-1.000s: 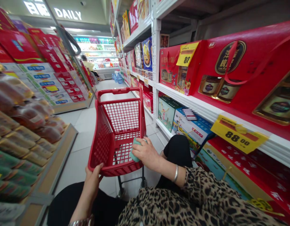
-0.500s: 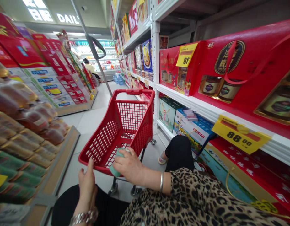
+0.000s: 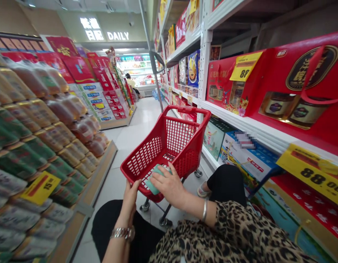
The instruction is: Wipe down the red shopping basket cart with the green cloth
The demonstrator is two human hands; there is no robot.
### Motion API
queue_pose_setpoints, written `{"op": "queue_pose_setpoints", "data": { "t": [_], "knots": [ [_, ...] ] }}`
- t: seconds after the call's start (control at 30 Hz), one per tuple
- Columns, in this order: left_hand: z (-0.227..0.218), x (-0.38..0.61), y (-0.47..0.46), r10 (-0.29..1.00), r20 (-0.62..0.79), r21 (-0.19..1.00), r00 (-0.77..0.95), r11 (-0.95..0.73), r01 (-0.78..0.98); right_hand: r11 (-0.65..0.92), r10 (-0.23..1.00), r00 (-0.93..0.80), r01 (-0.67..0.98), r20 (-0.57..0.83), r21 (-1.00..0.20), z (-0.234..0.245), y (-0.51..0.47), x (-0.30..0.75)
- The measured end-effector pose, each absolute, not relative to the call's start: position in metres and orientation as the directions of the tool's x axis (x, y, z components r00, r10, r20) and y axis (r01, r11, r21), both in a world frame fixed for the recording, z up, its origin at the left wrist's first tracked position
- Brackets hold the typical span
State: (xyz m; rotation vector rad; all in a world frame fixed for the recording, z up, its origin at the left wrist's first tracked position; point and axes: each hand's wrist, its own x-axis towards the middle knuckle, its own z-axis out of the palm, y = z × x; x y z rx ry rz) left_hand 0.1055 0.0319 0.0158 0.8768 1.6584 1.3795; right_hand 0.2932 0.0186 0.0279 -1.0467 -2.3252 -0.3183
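The left hand (image 3: pixel 130 194) clamps the near rim of the red plastic mesh shopping cart (image 3: pixel 145 157). The right hand (image 3: pixel 170 186) grips a folded teal cloth (image 3: pixel 153 179), pressed just inside that rim. A hard push could send the small castor wheels (image 3: pixel 145 207) rolling, pulling the cart free.

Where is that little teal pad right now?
Low centre of the head view: the teal pad lies under the right hand on the near rim of the red cart, just right of the left hand.
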Motion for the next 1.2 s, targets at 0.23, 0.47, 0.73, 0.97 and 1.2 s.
{"op": "queue_pose_setpoints", "data": {
  "t": [0.23,0.47,0.73,0.97,1.2],
  "knots": [
    [0.007,0.099,0.039,0.884,-0.147,0.989,-0.444,0.141,-0.047,0.516,0.712,-0.412,0.856,0.568,-0.027,0.033,0.069,0.359],
    [-0.01,0.086,0.048,0.884,-0.073,0.997,-0.462,0.068,-0.027,0.381,0.688,-0.348,0.92,0.637,0.091,0.051,0.118,0.443],
    [-0.013,0.082,0.047,0.887,-0.063,0.997,-0.457,0.074,0.007,0.145,0.781,-0.243,0.967,0.575,0.21,0.107,0.151,0.518],
    [-0.01,0.089,0.04,0.866,-0.036,0.999,-0.499,0.042,0.002,0.031,0.828,-0.104,0.99,0.551,0.139,0.129,0.164,0.541],
    [-0.006,0.098,0.036,0.872,-0.025,1.0,-0.488,0.019,-0.017,0.088,0.742,-0.125,0.992,0.659,0.089,0.084,0.157,0.526]
  ]
}}
